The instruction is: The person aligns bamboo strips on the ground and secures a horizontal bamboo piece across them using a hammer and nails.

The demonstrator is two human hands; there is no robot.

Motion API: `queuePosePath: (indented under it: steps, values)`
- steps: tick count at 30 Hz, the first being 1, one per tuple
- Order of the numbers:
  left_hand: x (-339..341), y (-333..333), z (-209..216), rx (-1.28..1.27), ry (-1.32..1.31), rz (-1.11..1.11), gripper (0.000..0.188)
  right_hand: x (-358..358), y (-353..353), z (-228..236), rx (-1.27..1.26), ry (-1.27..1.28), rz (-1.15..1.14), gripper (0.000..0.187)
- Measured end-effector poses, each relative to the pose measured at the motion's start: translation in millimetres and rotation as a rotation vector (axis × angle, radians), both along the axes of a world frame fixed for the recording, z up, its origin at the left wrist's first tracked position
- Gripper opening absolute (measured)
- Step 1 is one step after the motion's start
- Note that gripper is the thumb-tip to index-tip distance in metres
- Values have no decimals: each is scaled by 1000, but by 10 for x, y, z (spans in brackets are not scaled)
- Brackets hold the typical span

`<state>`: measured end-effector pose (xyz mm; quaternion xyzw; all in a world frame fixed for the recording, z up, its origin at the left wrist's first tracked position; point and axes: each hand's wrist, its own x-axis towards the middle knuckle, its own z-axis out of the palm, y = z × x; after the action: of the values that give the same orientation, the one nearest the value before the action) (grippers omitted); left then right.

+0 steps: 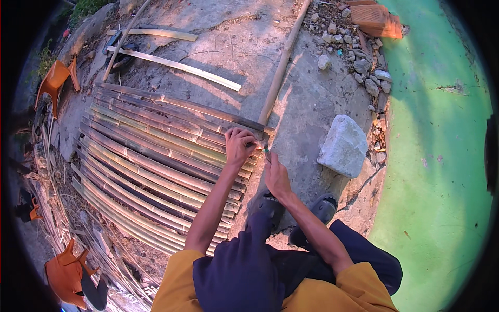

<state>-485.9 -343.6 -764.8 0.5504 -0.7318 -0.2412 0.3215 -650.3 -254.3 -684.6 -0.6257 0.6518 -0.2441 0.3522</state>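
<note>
**Inspector:** Taking the middle of the view as the hub, what is the largest item?
**Assistant:** Green-surfaced ground (436, 208), at 3 o'clock. Next, the bamboo slat panel (150, 158), lying flat at 9 o'clock: long slats side by side with narrow gaps, their near ends close to the hub.
**Inspector:** Then?
**Assistant:** A wooden pole (284, 67) lies between 12 and 1 o'clock, its lower end at the panel's corner. A pale stone block (343, 145) sits at 3 o'clock, short of the green. An orange chair (56, 77) stands at 10 o'clock. Two pale strips (179, 68) lie at 11 o'clock, apart from the panel.
**Inspector:** Condition of the hands?
**Assistant:** Left hand (239, 147), near the hub: fingers bent inward over the slat ends at the panel's corner. Something dark shows at the fingertips; whether they pinch it, I cannot tell. Right hand (277, 177), at 4 o'clock close in: fingers wrapped around a slim tool.
**Inspector:** And the smallest?
**Assistant:** That slim tool (267, 150), part green, between 1 and 2 o'clock, pointing toward the panel's corner. Its exact kind is too small to tell.
</note>
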Motion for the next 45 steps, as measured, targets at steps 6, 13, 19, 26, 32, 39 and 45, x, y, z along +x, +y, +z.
queuePosePath:
  steps: [6, 13, 19, 26, 32, 39, 45]
  values:
    - [104, 36, 96, 4, 1, 29, 15, 91, -77, 347, -13, -144, -19, 31]
    - [126, 46, 61, 32, 8, 16, 13, 74, -18, 149, 3, -52, 21, 28]
    - [13, 28, 48, 23, 5, 7, 16, -33, -13, -24, -23, 2, 52, 28]
    - [88, 3, 94, 0, -5, 17, 15, 59, -76, 110, -173, -155, 5, 25]
    - [48, 8, 58, 49, 6, -6, 16, 0, -139, 46, 58, 14, 4, 21]
    - [177, 44, 156, 31, -75, -63, 40, -140, -280, 412, 46, -171, -65, 24]
    - [391, 251, 310, 20, -225, -246, 101, -308, -161, 318, 92, -119, -7, 31]
